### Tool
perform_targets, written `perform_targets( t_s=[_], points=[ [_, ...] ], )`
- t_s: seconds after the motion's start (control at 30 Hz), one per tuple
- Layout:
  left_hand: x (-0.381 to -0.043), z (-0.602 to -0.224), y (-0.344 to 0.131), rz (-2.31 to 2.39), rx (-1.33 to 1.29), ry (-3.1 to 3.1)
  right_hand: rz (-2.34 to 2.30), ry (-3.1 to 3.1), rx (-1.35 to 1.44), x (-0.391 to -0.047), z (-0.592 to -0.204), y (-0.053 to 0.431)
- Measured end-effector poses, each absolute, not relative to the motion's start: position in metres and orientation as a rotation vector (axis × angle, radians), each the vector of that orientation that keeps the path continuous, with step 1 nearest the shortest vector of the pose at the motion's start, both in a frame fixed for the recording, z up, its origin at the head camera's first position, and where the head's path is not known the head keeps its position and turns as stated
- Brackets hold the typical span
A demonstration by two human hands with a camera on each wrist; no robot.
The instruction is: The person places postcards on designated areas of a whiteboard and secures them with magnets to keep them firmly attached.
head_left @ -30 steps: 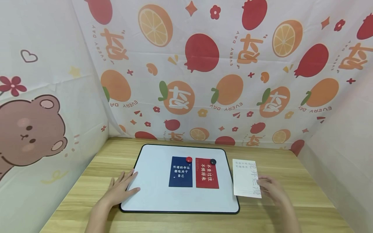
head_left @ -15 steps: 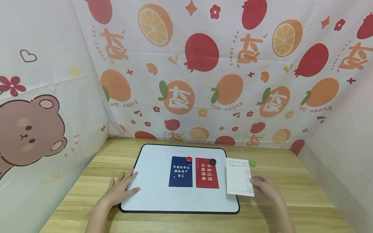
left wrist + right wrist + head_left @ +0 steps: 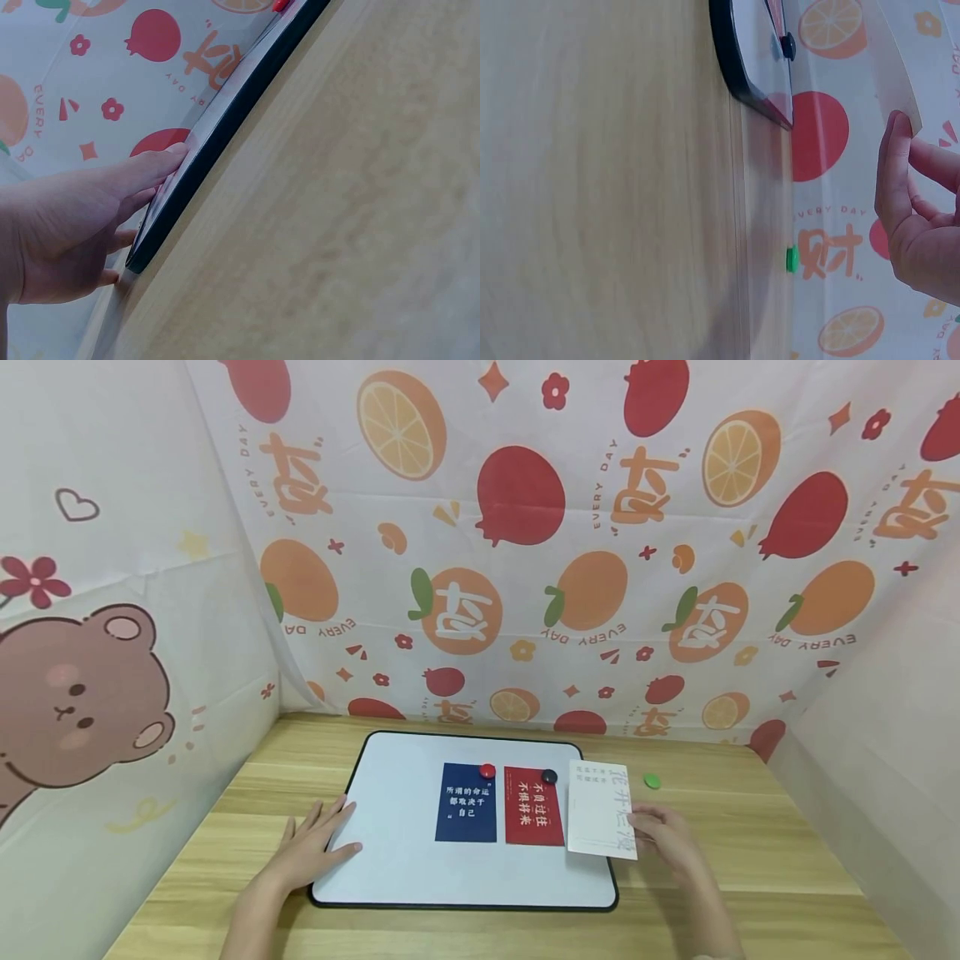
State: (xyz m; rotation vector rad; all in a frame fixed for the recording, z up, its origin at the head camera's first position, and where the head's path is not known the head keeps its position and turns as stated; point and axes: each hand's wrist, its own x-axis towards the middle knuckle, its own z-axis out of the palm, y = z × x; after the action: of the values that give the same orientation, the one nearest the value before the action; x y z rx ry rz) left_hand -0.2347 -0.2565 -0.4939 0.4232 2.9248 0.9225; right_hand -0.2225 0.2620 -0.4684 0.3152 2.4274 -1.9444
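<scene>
With our left hand (image 3: 309,845) spread on the board (image 3: 397,810)'s left edge and our right hand (image 3: 663,835) pinching the white card (image 3: 596,814) above the board's right edge, we seem mid-placement, the next move likely calling for lowering it flat.

White card (image 3: 600,814) hides pt of whiteboard (image 3: 397,868) R rim; card's sm print (image 3: 591,773) illegible; bear print (image 3: 82,693) cut off @ L edge, head view

Head camera facing forward and down, wrist cameras low and close, whiteboard (image 3: 397,860) shared
</scene>
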Motion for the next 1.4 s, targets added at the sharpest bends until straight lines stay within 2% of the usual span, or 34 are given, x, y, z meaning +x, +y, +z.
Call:
perform_targets(
  t_s=[0.2, 1.4],
  points=[
    [-0.234, -0.494, -0.257, 0.911, 0.424, 2.930, -1.950, 2.434, 0.394, -0.221, -0.458, 0.242],
    [-0.235, -0.494, -0.257, 0.896, 0.428, 2.941, -2.022, 2.404, 0.335, -0.234, -0.456, 0.179]
  ],
)
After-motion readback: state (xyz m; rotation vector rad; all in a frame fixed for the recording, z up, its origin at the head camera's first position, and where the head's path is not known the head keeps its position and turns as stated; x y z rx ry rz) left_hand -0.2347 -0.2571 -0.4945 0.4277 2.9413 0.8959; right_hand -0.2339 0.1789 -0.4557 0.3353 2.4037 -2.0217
